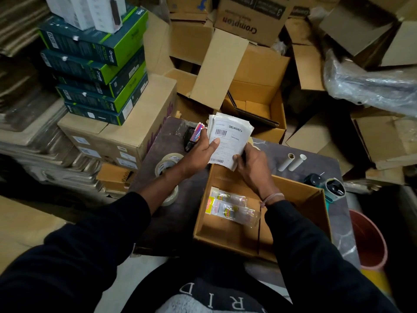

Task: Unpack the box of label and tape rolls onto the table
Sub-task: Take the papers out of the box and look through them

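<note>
both hands hold a stack of shipping labels (229,137) above the far edge of the open box (259,222), left hand (203,146) gripping its left side, right hand (250,163) its near corner, bare surface (171,141) lying leftward.

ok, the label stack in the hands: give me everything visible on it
The label stack is a sheaf of white paper shipping labels, edges slightly fanned and uneven. The top sheet shows a "DELHIVERY" header, a barcode below it, faint print, and another barcode at the near corner. It is held tilted above the far edge of the open box, off the table. The left hand grips its left side, thumb on top; the right hand pinches the near right corner.
</note>
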The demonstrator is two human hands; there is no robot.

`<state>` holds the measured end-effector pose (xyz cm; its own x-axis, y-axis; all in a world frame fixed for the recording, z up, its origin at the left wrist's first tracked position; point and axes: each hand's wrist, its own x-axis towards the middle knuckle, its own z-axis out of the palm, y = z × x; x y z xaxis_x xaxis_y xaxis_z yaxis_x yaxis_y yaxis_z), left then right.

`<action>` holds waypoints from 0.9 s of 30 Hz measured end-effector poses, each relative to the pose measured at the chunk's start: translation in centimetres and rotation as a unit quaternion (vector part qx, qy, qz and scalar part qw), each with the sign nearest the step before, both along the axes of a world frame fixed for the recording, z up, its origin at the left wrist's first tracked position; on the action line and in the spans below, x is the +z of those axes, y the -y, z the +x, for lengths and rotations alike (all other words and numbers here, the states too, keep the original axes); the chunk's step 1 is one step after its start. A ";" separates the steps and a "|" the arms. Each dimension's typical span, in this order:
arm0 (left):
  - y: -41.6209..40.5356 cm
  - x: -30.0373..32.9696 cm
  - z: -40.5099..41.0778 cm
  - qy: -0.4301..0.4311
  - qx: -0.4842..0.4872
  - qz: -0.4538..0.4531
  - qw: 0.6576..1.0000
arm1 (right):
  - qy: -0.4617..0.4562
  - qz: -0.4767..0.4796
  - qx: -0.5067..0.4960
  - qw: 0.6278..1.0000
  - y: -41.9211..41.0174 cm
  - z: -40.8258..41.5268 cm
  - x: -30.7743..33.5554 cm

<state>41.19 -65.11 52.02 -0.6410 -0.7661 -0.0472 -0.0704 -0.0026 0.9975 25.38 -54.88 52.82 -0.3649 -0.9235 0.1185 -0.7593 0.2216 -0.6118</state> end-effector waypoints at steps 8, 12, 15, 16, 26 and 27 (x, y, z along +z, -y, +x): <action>3.4 2.0 3.7 0.046 0.067 -0.013 0.997 | 0.151 0.074 0.036 0.985 2.0 1.9 3.0; 5.1 1.9 8.0 0.060 0.032 0.004 0.998 | 0.274 0.096 0.044 0.956 3.2 4.2 3.4; 5.1 1.3 11.1 0.089 0.038 0.037 0.995 | 0.307 0.072 0.029 0.949 4.4 5.9 2.8; 5.1 0.9 12.2 0.098 0.039 0.046 0.993 | 0.303 0.076 0.029 0.949 4.9 6.6 2.4; 3.4 -3.8 24.6 0.218 0.052 0.147 0.963 | -0.022 0.157 0.261 0.952 8.6 16.9 -1.1; 2.9 -4.5 25.6 0.218 0.050 0.150 0.963 | -0.063 0.161 0.281 0.944 8.9 18.0 -1.6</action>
<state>66.75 -68.04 47.54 -0.4336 -0.7331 -0.5240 -0.4672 -0.3144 0.8264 43.42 -63.78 51.26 0.1924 -0.9622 -0.1925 -0.8742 -0.0790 -0.4792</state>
